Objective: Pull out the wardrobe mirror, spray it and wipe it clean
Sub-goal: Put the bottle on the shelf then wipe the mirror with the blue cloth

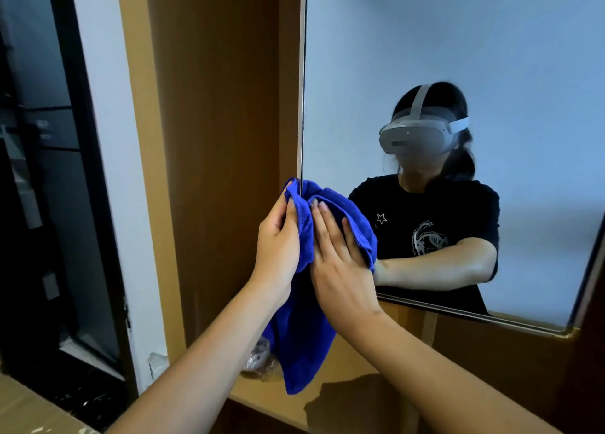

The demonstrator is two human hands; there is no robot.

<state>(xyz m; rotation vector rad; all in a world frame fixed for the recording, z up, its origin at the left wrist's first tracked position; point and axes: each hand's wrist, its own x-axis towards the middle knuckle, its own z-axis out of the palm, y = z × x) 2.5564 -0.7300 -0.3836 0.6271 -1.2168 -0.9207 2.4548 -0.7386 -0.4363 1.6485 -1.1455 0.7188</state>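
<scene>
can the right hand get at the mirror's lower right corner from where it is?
Probably yes. The right hand lies flat on the blue cloth against the mirror near its left edge; the glass toward the lower right corner shows nothing in the way.

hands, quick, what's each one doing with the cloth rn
Left hand: fingers curled, gripping the blue cloth at the mirror edge.
Right hand: open, flat fingers pressing the cloth against the mirror.
</scene>
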